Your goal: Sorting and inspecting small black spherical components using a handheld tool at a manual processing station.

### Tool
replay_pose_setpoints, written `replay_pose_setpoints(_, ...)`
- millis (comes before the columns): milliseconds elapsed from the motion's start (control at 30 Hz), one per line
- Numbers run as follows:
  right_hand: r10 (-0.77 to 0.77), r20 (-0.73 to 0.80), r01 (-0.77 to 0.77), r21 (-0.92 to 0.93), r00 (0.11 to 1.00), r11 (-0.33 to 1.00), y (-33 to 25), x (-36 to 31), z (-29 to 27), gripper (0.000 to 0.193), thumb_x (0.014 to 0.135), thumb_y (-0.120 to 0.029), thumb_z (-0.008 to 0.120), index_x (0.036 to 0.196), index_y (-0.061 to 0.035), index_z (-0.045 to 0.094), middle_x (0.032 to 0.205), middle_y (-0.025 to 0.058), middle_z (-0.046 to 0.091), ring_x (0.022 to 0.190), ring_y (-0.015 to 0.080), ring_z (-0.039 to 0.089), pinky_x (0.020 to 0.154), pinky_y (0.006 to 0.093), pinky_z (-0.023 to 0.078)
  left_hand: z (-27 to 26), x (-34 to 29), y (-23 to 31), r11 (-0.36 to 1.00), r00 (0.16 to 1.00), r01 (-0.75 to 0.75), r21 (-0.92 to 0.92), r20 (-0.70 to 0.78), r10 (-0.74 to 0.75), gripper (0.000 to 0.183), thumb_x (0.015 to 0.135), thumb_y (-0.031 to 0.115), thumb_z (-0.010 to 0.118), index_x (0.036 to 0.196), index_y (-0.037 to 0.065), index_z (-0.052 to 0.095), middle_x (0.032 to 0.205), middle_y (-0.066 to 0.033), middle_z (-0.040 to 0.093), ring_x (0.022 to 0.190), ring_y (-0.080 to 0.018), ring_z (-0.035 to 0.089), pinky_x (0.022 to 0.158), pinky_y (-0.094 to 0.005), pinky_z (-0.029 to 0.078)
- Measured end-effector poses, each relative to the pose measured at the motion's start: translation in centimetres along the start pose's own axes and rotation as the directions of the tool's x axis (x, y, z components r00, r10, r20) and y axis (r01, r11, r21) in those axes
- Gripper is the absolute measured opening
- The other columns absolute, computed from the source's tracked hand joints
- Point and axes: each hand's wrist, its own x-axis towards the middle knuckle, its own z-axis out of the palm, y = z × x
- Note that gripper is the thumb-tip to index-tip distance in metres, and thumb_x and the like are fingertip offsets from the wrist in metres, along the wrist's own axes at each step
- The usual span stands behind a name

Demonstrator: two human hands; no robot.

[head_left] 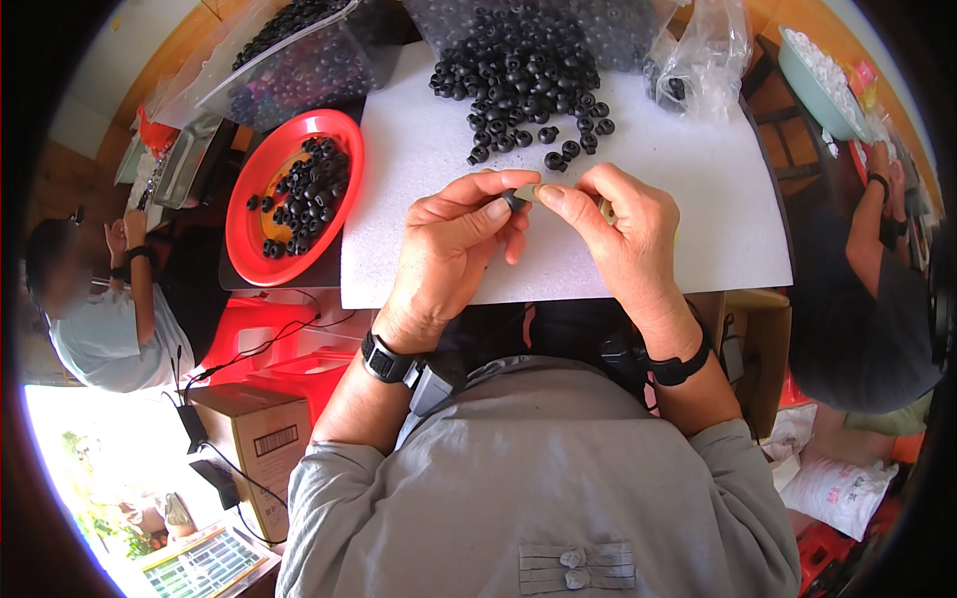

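Observation:
My left hand (457, 239) pinches a small black ring-shaped piece (514, 200) between thumb and forefinger over a white foam sheet (429, 149). My right hand (613, 231) meets it from the right, gripping a small pale beige piece (528, 192) pressed against the black one. A heap of the same black rings (523, 80) lies on the sheet just beyond my fingers. Both wrists wear black bands.
A red plate (249, 234) with several black rings sits left of the sheet. Clear plastic bags of black parts (299, 60) lie at the back. A teal bowl of white pieces (812, 85) is far right. People sit at left (100, 319) and right (877, 299). A cardboard box (259, 439) stands below.

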Motion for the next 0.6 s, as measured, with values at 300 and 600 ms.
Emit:
replay_pose_setpoints(300,-0.171,0.062,0.175,-0.077,0.983,0.982,0.45,-0.20,-0.11,0.038,0.084,-0.027,0.081,0.066,-0.0049,0.057,0.056,0.0059,0.054,0.047,0.0178,0.049,0.045,0.0324,0.037,-0.24,-0.08,-0.12,1.000,0.999,-0.005,0.009,-0.035,0.006,0.024,0.098,0.001,0.058,0.119,-0.006,0.067,0.108,-0.0112,0.068,0.086,-0.0167,0.060,0.069,-0.0286,0.050)
replay_pose_setpoints(600,-0.011,-0.055,0.017,0.115,0.998,0.993,0.16,-0.18,-0.31,0.034,0.084,-0.022,0.081,0.066,-0.0030,0.059,0.056,0.0048,0.053,0.048,0.0128,0.046,0.045,0.0300,0.036,0.30,-0.20,0.12,1.000,1.000,-0.001,0.015,-0.012,0.001,0.027,0.097,0.001,0.058,0.122,-0.006,0.067,0.100,-0.0101,0.066,0.085,-0.0168,0.061,0.068,-0.0286,0.050)
